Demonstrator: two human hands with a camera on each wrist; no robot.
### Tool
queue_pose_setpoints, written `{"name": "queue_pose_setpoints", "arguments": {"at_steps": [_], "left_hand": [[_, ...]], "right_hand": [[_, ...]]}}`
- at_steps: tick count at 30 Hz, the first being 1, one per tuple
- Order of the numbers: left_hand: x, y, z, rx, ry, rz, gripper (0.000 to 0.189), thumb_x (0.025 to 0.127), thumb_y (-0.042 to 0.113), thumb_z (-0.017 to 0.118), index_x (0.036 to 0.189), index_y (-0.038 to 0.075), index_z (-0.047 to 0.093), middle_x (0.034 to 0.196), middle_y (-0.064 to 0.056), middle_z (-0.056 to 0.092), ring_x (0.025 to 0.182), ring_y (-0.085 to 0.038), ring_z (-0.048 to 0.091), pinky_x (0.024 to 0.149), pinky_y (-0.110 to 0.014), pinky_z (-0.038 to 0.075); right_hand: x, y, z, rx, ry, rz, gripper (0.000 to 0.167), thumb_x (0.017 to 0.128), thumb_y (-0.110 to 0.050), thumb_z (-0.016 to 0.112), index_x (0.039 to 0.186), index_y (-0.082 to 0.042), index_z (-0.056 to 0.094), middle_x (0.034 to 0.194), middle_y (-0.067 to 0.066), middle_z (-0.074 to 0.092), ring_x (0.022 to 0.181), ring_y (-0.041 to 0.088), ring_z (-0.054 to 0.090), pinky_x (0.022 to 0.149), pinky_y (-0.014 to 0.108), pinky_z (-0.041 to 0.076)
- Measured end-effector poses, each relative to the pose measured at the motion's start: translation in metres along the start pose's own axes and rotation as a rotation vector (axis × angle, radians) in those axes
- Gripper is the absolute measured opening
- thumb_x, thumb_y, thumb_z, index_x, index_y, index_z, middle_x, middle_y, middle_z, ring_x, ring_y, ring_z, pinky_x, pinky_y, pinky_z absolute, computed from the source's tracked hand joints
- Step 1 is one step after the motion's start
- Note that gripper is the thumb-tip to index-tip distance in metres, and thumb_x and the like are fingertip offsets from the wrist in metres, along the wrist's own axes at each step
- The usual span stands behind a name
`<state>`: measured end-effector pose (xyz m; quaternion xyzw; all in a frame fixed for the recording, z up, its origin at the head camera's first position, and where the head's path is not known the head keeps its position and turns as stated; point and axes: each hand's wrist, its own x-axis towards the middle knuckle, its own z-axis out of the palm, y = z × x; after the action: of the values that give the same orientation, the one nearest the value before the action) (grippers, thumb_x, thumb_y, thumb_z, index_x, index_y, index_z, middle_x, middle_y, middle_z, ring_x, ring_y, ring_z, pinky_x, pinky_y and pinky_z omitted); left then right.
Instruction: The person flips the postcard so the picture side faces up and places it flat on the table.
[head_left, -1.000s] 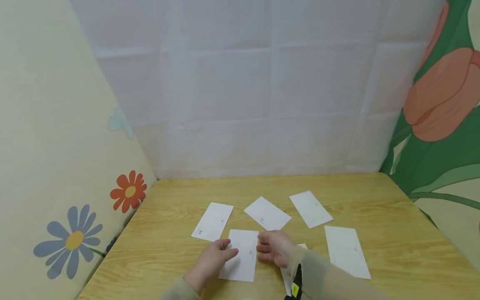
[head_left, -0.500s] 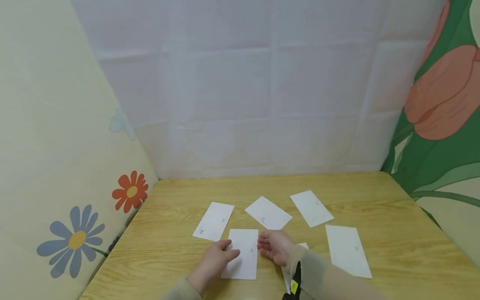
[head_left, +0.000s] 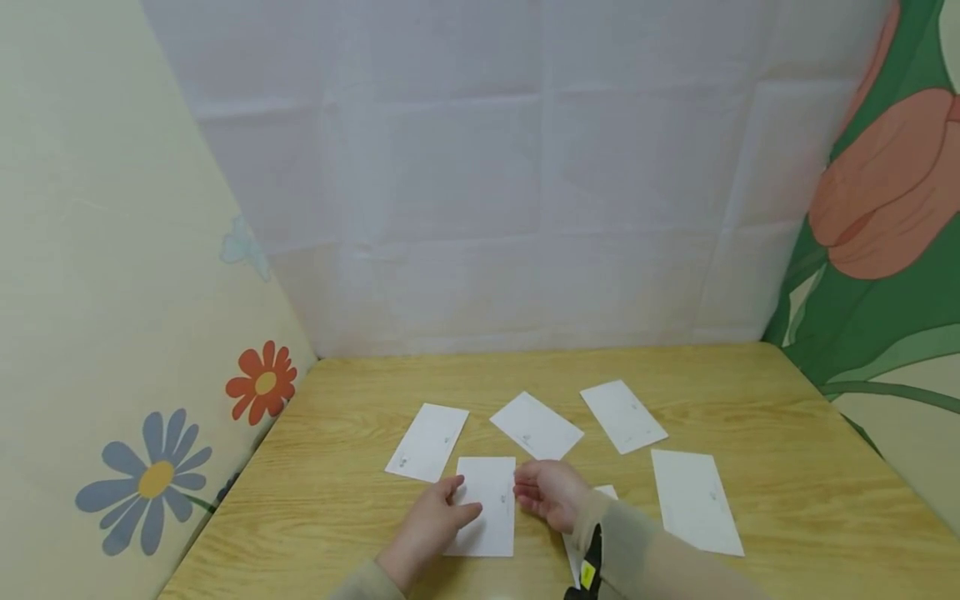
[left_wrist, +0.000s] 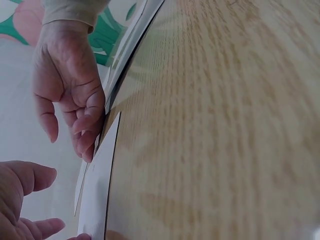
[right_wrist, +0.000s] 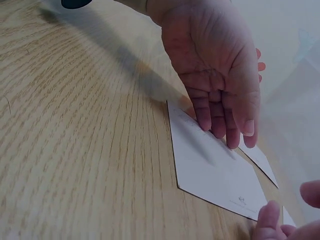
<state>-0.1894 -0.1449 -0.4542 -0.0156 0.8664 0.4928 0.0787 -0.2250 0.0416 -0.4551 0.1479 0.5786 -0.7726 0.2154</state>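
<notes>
A white paper card [head_left: 487,487] with faint small print lies upright at the near middle of the wooden table. My left hand [head_left: 423,525] is at its left edge, fingertips at the border and thumb reaching over its face. On the other side my right hand [head_left: 551,494] has its loosely bent fingertips right at the card's right edge. From the left wrist, the right hand [left_wrist: 70,80] hangs with relaxed fingers beside the card [left_wrist: 97,192]. In the right wrist view the left hand's [right_wrist: 210,60] fingers point down onto the card's [right_wrist: 215,170] long edge.
Around it lie a tilted left card [head_left: 427,442], a slanted middle card [head_left: 536,427], a far right card [head_left: 622,417] and a right card [head_left: 697,500]. Another card [head_left: 606,492] is partly under the right sleeve. A white cloth [head_left: 525,208] hangs behind the table [head_left: 337,467].
The near middle card has turned slightly and now lies straighter, its lower end shifted a little to the right. Both hands stay at its edges. The head view has shifted slightly.
</notes>
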Motion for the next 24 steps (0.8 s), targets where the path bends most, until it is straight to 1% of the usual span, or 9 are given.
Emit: {"name": "queue_pose_setpoints", "arguments": {"at_steps": [4, 8, 14, 16, 20, 22, 24], "left_hand": [[-0.0005, -0.0005, 0.001, 0.012, 0.02, 0.013, 0.06, 0.084, 0.019, 0.071, 0.132, -0.01, 0.048, 0.132, -0.037, 0.045, 0.123, -0.047, 0.045, 0.097, -0.054, 0.042], [-0.001, 0.0001, 0.0013, 0.014, 0.033, 0.022, 0.06, 0.084, 0.019, 0.071, 0.13, -0.011, 0.048, 0.131, -0.037, 0.046, 0.123, -0.047, 0.045, 0.098, -0.054, 0.041], [-0.0006, 0.0005, 0.0014, 0.014, 0.03, 0.009, 0.06, 0.084, 0.019, 0.071, 0.13, -0.011, 0.048, 0.132, -0.037, 0.045, 0.124, -0.047, 0.044, 0.1, -0.055, 0.039], [-0.0005, 0.0006, 0.0015, 0.014, 0.026, 0.004, 0.061, 0.084, 0.02, 0.071, 0.131, -0.011, 0.048, 0.133, -0.036, 0.045, 0.124, -0.047, 0.044, 0.1, -0.055, 0.039], [-0.0007, 0.0012, 0.0017, 0.008, 0.017, -0.012, 0.062, 0.085, 0.022, 0.071, 0.132, -0.01, 0.047, 0.133, -0.036, 0.045, 0.124, -0.047, 0.044, 0.1, -0.055, 0.039], [-0.0007, 0.0014, 0.002, 0.014, 0.017, -0.018, 0.062, 0.084, 0.022, 0.072, 0.132, -0.01, 0.048, 0.133, -0.036, 0.045, 0.123, -0.046, 0.045, 0.099, -0.055, 0.04], [-0.0007, 0.0015, 0.0023, 0.024, 0.018, -0.022, 0.062, 0.084, 0.022, 0.072, 0.132, -0.009, 0.048, 0.133, -0.035, 0.046, 0.123, -0.045, 0.046, 0.098, -0.055, 0.04]], "right_hand": [[0.0023, 0.0019, 0.0002, 0.007, -0.007, -0.016, 0.022, 0.087, 0.003, 0.057, 0.108, 0.008, 0.053, 0.086, 0.009, 0.059, 0.078, 0.016, 0.057, 0.07, 0.022, 0.052], [0.0035, 0.0018, 0.0006, 0.017, -0.003, -0.015, 0.02, 0.087, 0.004, 0.057, 0.106, 0.008, 0.053, 0.084, 0.009, 0.058, 0.075, 0.015, 0.056, 0.068, 0.021, 0.051], [0.0047, 0.0012, 0.0019, 0.027, 0.005, -0.002, 0.018, 0.086, 0.006, 0.056, 0.104, 0.007, 0.053, 0.076, 0.006, 0.057, 0.067, 0.011, 0.056, 0.063, 0.017, 0.05], [0.0046, 0.0011, 0.0027, 0.028, 0.0, -0.006, 0.019, 0.087, 0.007, 0.055, 0.105, 0.008, 0.053, 0.075, 0.006, 0.057, 0.065, 0.01, 0.056, 0.061, 0.016, 0.05], [0.0031, 0.0026, 0.0045, -0.029, -0.022, -0.037, 0.028, 0.088, 0.006, 0.055, 0.115, 0.011, 0.052, 0.073, 0.004, 0.056, 0.061, 0.008, 0.055, 0.057, 0.014, 0.048], [0.002, 0.0035, 0.0057, -0.09, -0.034, -0.064, 0.031, 0.088, 0.005, 0.056, 0.118, 0.012, 0.052, 0.072, 0.003, 0.056, 0.059, 0.007, 0.053, 0.054, 0.014, 0.046], [0.0012, 0.0042, 0.0068, -0.159, -0.036, -0.087, 0.031, 0.087, 0.004, 0.057, 0.118, 0.01, 0.054, 0.072, 0.002, 0.056, 0.057, 0.007, 0.052, 0.05, 0.014, 0.045]]}}
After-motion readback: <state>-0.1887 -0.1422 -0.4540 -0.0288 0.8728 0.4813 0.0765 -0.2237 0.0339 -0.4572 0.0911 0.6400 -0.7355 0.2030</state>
